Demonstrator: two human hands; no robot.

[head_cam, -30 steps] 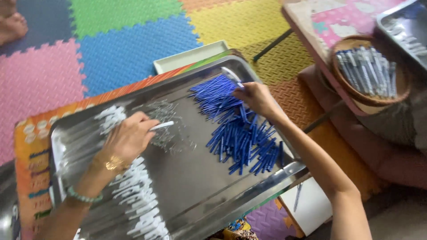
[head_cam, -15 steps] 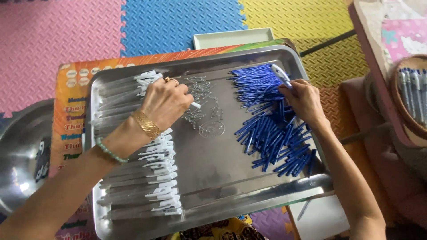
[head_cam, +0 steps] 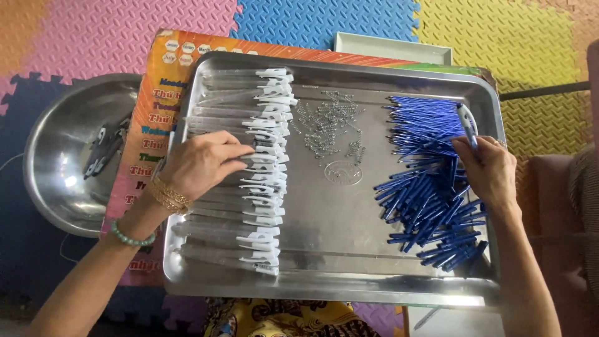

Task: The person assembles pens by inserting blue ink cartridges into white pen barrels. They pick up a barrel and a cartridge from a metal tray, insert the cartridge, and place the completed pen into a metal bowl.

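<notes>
A large rectangular stainless-steel tray (head_cam: 337, 274) lies on a colourful printed board (head_cam: 150, 125), which rests on a floor of interlocking foam mats (head_cam: 112, 31) in pink, blue and yellow. Everything below is placed by that tray.

Along the tray's left part runs a row of clear plastic pen barrels with white clips (head_cam: 262, 181), laid side by side with the clips toward the tray's middle. The left hand (head_cam: 199, 163) rests on this row about midway down it, its fingers (head_cam: 240, 151) curled together and touching the white clips; whether they pinch one barrel cannot be told. The wrist carries gold bangles (head_cam: 167, 195) and a green bead bracelet (head_cam: 130, 237).

In the upper middle of the tray lies a loose scatter of small metal springs (head_cam: 327, 122).

The right part of the tray holds a heap of blue pen refills (head_cam: 430, 181). The right hand (head_cam: 490, 171) sits on the heap's right edge, fingers closed around a partly assembled pen with a white body and blue end (head_cam: 467, 123), which points toward the tray's far rim.

Left of the tray, partly under the board, stands a round steel bowl (head_cam: 56, 162) with a few dark pieces inside. Beyond the tray's far edge, a pale rectangular lid (head_cam: 393, 47) shows
</notes>
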